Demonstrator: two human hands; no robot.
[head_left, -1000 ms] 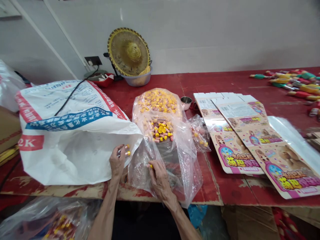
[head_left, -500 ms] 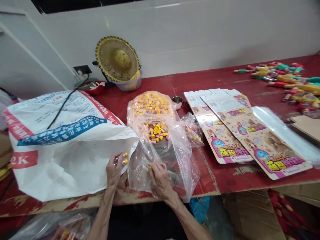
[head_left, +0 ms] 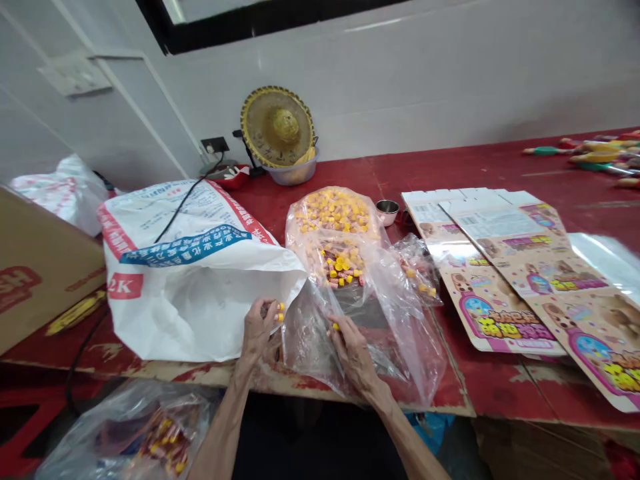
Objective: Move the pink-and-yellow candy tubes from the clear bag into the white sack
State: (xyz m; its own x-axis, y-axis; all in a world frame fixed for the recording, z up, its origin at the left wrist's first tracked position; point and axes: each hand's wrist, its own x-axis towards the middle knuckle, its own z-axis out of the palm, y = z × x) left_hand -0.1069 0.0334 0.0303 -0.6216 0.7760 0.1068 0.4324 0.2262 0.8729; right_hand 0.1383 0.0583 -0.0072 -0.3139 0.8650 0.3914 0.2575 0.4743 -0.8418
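My left hand (head_left: 258,328) is closed around a few small yellow-capped tubes (head_left: 281,311), their caps poking out past the fingers. It is by the open mouth of a white woven sack (head_left: 165,313). At the front of a clear plastic bag (head_left: 367,303), my right hand (head_left: 354,348) pinches one small yellow-capped tube (head_left: 335,327), mostly covered by the fingers. Deeper in that bag lies a heap of the same yellow-capped tubes (head_left: 340,213), with pink labels.
Printed cardboard sheets (head_left: 493,280) lie to the right. Behind the bag are a metal cup (head_left: 387,211) and a fan (head_left: 279,127) by a plastic tub (head_left: 293,175). A carton (head_left: 45,273) stands left. Below the table edge sits another plastic bag (head_left: 120,427) holding tubes.
The view has swung left, so everything sits further right and the carton shows. Both hands keep nearly the same places by the sack and the clear bag, still gripping tubes.
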